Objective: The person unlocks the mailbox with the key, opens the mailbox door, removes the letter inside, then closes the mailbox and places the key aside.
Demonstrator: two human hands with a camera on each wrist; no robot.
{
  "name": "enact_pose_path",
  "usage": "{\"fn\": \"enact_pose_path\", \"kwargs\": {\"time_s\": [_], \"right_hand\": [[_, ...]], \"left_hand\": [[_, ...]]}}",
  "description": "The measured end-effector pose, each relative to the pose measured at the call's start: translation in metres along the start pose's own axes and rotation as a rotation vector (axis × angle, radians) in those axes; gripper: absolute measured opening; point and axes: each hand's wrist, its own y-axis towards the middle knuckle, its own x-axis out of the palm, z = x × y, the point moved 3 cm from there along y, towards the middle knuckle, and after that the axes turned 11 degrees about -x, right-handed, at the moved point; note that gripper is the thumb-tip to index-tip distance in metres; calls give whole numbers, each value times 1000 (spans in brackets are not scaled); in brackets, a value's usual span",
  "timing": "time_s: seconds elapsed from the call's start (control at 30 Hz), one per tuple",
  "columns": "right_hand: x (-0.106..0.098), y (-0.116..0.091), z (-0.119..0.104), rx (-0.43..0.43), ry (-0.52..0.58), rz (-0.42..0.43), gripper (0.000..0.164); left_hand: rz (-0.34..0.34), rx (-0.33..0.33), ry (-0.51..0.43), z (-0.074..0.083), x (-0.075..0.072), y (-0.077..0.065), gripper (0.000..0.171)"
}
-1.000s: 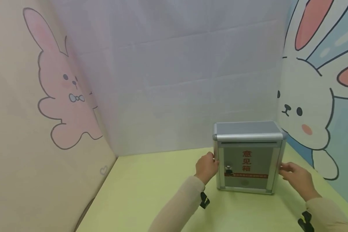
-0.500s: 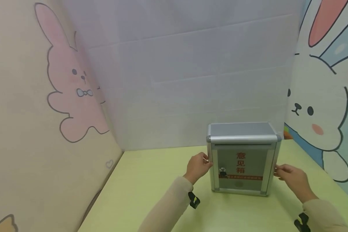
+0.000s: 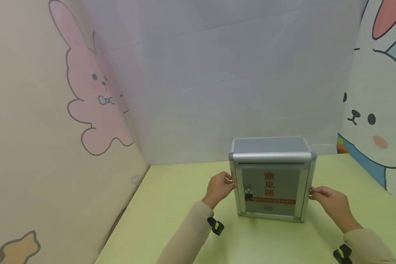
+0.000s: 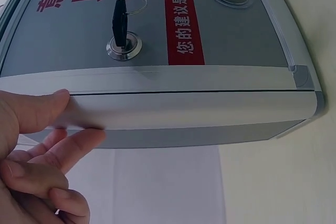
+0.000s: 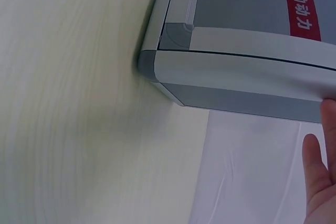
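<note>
A silver-framed suggestion box (image 3: 270, 179) with a grey front, red Chinese characters and a slot near its top stands upright on the table. A key (image 4: 119, 22) with a ring sits in its round lock (image 4: 124, 46). My left hand (image 3: 219, 187) grips the box's left side frame, thumb on the front edge and fingers against the side. My right hand (image 3: 333, 203) holds the opposite side; in the right wrist view one fingertip touches the frame and another finger is apart from it. The right thumb is outside that wrist view.
The pale yellow-green table (image 3: 178, 205) extends to the left and in front of the box. A white cloth wall (image 3: 237, 84) rises behind. Side walls carry a pink rabbit (image 3: 94, 99) and a white rabbit (image 3: 376, 121).
Both hands and the box have moved left across the table, slightly nearer to me. The head view has turned left. Both hands keep contact with the box's sides.
</note>
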Motion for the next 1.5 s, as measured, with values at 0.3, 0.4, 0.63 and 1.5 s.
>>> {"fn": "enact_pose_path", "kwargs": {"time_s": [0.3,0.4,0.63,1.5], "right_hand": [[8,-2,-10,42,30,-9,24],[11,-5,-11,57,34,-8,23],[16,-11,-17,46,55,11,22],[42,-35,-42,-824,-146,558,33]], "left_hand": [[-14,-19,48,-3,-12,-8,21],[-24,-26,31,-5,-13,-12,20],[-14,-43,9,-10,-15,-17,21],[41,75,-160,-43,6,-23,12]]}}
